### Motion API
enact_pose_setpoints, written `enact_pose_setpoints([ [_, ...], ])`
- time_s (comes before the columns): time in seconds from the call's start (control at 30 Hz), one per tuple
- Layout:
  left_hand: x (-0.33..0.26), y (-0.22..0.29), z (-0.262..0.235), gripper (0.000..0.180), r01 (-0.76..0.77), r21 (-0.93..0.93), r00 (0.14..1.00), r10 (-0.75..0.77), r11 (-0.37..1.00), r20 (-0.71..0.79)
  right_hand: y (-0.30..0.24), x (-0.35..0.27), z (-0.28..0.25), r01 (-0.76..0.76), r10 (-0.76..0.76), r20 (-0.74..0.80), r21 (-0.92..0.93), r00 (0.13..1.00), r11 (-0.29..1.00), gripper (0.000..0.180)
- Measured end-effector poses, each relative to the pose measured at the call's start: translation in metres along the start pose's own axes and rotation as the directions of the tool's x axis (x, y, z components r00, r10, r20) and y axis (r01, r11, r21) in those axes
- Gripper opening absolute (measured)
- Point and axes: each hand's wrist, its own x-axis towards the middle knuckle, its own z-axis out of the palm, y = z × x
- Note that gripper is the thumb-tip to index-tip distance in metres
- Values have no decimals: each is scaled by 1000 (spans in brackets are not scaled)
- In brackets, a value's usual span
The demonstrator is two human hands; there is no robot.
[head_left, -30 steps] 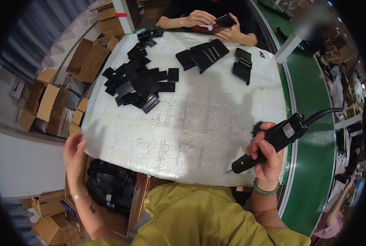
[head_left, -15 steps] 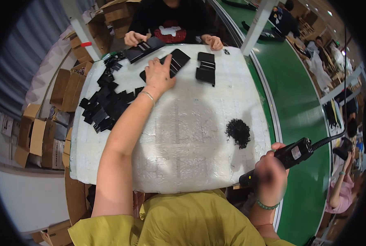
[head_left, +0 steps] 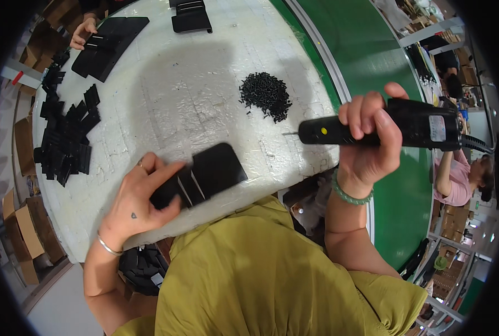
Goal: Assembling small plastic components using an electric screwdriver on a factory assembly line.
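Close to the table's front edge, my left hand [head_left: 144, 196] grips a flat black plastic part [head_left: 220, 169] with two bright metal strips across its middle. Thumb and fingers hold it from its left end. In my right hand [head_left: 372, 131] is a black corded electric screwdriver [head_left: 423, 123], raised over the right side of the table. Its thin bit points left. A heap of small black screws [head_left: 265, 96] lies on the table beyond the bit.
Black flat pieces [head_left: 64, 140] are piled at the left. Another person's hand [head_left: 83, 32] touches a similar black part [head_left: 110, 47] at the far left. One more black part [head_left: 191, 17] lies at the far edge. A green conveyor belt [head_left: 406, 213] runs along the right.
My left hand has drawn a black part from the far side back to the front edge. My right hand has lifted the screwdriver, its bit now pointing left. The view has shifted.
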Motion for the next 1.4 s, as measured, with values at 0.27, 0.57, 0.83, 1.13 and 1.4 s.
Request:
enact_pose_setpoints([
  [0.27,-8,22,4,77,-29,90,997,35,996,-63,45,20,25,46,-40,-105,61,994,997,30],
  [0.57,-19,13,17,80,74,224,997,-66,972,-47,43,20,34,-22,28,-92,62,995,998,30],
  [0.83,44,33,4,46,-214,233,937,267,949,-226,6,7,51,53,-75,155,139,985,989,36],
  [1.13,68,43,26,13,-395,119,799,405,911,-444,-29,0,58,49,-170,400,295,901,954,39],
  [1.4,52,37,29,15,-380,40,782,344,924,-520,-33,-1,67,32,-152,556,220,817,975,38],
])
